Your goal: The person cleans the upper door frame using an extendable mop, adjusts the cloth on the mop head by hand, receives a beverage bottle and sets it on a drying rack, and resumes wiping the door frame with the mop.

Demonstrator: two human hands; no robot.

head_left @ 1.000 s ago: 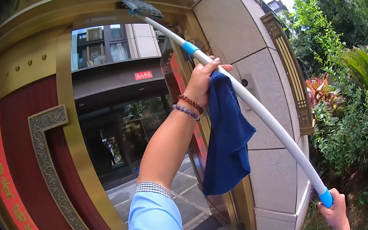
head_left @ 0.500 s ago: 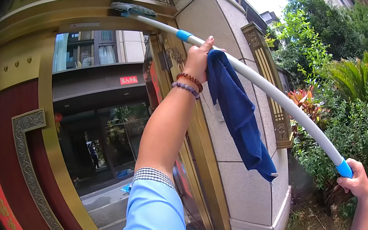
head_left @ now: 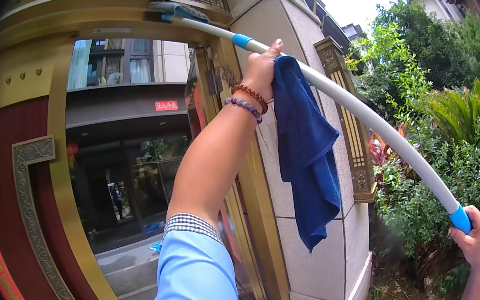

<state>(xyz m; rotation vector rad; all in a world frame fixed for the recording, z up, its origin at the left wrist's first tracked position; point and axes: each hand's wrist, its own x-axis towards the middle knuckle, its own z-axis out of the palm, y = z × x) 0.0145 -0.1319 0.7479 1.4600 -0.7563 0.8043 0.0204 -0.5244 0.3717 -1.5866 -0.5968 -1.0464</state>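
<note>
My left hand (head_left: 263, 72) is closed around the upper part of a long-handled mop (head_left: 371, 119), its thumb laid along the pale pole. A dark blue cloth (head_left: 306, 140) hangs from that same hand, below the pole. Lower right, my right hand (head_left: 475, 238) grips the blue end of the pole. At the far end, the grey fluffy mop head (head_left: 189, 12) rests against the golden door frame (head_left: 134, 11), high above the doorway. In my view the pole looks bowed.
A stone pillar (head_left: 312, 250) stands right of the doorway, with a wall lamp (head_left: 355, 152) on its side. Green shrubs (head_left: 446, 176) grow behind my right hand. On the left, a dark red door panel (head_left: 8, 201) carries an ornate handle (head_left: 27, 198). Glass (head_left: 138, 170) reflects buildings.
The blue cloth has swung and hangs straighter, with its folds spread differently. My right hand sits slightly lower and farther right. The mop head has shifted slightly right in view; both grips stay closed.
</note>
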